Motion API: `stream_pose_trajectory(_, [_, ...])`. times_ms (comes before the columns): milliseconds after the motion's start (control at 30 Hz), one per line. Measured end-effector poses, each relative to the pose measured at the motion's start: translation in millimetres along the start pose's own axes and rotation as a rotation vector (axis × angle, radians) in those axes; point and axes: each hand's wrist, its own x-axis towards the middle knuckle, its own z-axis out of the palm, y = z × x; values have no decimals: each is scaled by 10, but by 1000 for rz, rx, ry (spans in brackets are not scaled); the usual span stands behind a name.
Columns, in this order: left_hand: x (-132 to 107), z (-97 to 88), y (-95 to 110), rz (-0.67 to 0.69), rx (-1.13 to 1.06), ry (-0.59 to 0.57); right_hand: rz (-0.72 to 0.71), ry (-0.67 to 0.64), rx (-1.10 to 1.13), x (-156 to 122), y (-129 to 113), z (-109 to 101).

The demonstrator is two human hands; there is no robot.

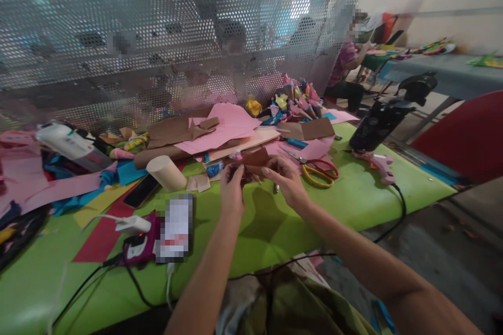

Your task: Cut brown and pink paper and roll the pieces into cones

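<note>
Both my hands hold a small brown paper piece (255, 159) above the green table (275, 220). My left hand (231, 186) pinches its left side with closed fingers. My right hand (285, 178) grips its right side, fingers curled around the edge. Red-and-yellow-handled scissors (318, 171) lie just right of my right hand. A cream paper roll (165, 172) lies to the left of my left hand.
Pink and brown paper sheets (223, 128) pile up behind my hands before a perforated metal screen (157, 36). A glue gun (375, 161) with a black cable sits at right, another glue gun (68, 145) at left. A phone (141, 191) and charger (131, 225) lie front left. A person sits far right.
</note>
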Motion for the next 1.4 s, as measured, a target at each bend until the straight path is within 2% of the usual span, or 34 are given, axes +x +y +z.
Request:
stream_pose_trajectory(367, [-12,-1,29,-48,-18,-67,79,89,100,43,-35,5])
stream_pose_trajectory(667, [-20,12,25,-73,-41,-141,175,54,200,61,-80,11])
stream_pose_trajectory(867, [-36,27,30,-60,-28,-139,226,44,247,74,-73,9])
stream_pose_trajectory(967, [-29,16,21,-67,-32,-127,189,28,189,68,-77,3])
stream_pose_trajectory(1100, [-17,-4,-1,-106,-57,-125,66,18,64,37,-95,-6])
stream_pose_trajectory(1233, [-3,-9,-16,-102,-75,-76,-36,59,-33,10,-84,-5])
stream_pose_trajectory(1400, [2,-4,-2,-100,-61,-19,-60,89,-56,8,-19,-4])
